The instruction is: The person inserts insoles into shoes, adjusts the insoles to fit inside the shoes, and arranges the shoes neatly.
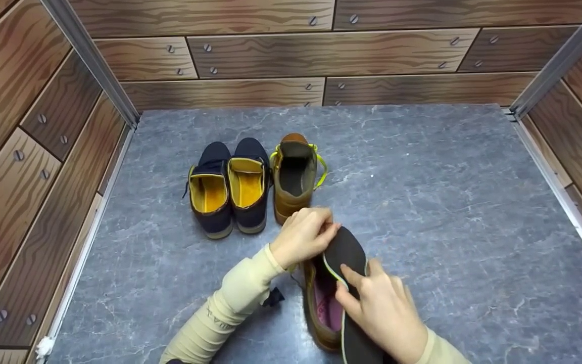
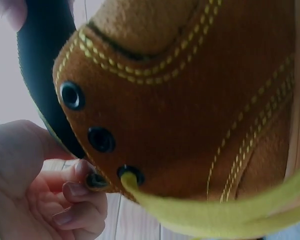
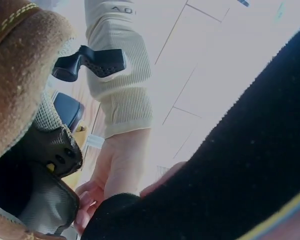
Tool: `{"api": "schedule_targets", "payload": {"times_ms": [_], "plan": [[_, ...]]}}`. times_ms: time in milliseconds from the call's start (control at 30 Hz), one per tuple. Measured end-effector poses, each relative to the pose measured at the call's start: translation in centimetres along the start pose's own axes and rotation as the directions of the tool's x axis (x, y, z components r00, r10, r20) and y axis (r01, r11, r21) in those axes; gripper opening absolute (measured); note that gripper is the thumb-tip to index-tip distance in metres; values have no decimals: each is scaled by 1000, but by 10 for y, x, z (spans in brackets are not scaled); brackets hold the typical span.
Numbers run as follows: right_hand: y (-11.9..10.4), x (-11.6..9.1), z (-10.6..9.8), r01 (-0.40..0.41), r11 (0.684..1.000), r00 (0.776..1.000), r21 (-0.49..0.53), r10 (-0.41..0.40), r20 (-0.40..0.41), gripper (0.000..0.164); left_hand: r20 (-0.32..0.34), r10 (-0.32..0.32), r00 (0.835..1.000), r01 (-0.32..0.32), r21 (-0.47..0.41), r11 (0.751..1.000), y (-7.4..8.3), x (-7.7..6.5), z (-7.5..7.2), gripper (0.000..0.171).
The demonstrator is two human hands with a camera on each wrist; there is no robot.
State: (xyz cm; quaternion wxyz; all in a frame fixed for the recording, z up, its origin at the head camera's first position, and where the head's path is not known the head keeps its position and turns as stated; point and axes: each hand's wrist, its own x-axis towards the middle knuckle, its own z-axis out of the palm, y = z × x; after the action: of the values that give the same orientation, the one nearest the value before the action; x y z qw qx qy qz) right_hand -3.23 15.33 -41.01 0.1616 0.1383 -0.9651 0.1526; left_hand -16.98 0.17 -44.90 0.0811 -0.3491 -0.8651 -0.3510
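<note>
A dark insole (image 1: 349,250) with a pale yellow-green edge is lifted over a brown shoe (image 1: 312,316) that has a pink-purple inside. My left hand (image 1: 302,236) pinches the insole's far rounded end. In the left wrist view, the fingertips lie beside the eyelet edge of the suede upper (image 2: 190,120), and a yellow lace (image 2: 200,212) runs through one eyelet. My right hand (image 1: 389,303) grips the insole around its middle, thumb and forefinger on the upward face. Part of the shoe is hidden beneath the insole.
A second brown shoe (image 1: 283,202) with yellow laces stands just beyond my left hand. To its left sits a pair of dark blue shoes (image 1: 253,220) with yellow insides. Wood-patterned walls (image 1: 321,55) enclose the grey marbled surface (image 1: 447,192).
</note>
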Motion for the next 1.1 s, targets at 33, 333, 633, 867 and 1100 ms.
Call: {"api": "schedule_targets", "payload": {"times_ms": [33, 333, 633, 867, 1100], "plan": [[1, 0, -1, 8, 1000, 1000, 0, -8, -4, 25, -7, 9, 1000, -9, 10, 1000, -1, 0, 0, 27], [-1, -15, -12, 51, 999, 997, 17, -52, 48, 20, 92, -2, 996, -3, 54, 999, -6, -3, -7, 14], [-7, -27, -16, 114, 993, 980, 26, -117, 161, 22, 180, -43, 983, 36, 38, 999, -10, -3, -7, 16], [-15, -32, -5, 174, 984, 953, 38, -178, 243, 13, 158, 6, 987, -7, 5, 1000, -8, -1, -6, 11], [-18, -18, 21, 119, 993, 969, 22, -121, 215, 34, 146, 35, 989, -36, 7, 999, -6, 0, -5, 11]]}}
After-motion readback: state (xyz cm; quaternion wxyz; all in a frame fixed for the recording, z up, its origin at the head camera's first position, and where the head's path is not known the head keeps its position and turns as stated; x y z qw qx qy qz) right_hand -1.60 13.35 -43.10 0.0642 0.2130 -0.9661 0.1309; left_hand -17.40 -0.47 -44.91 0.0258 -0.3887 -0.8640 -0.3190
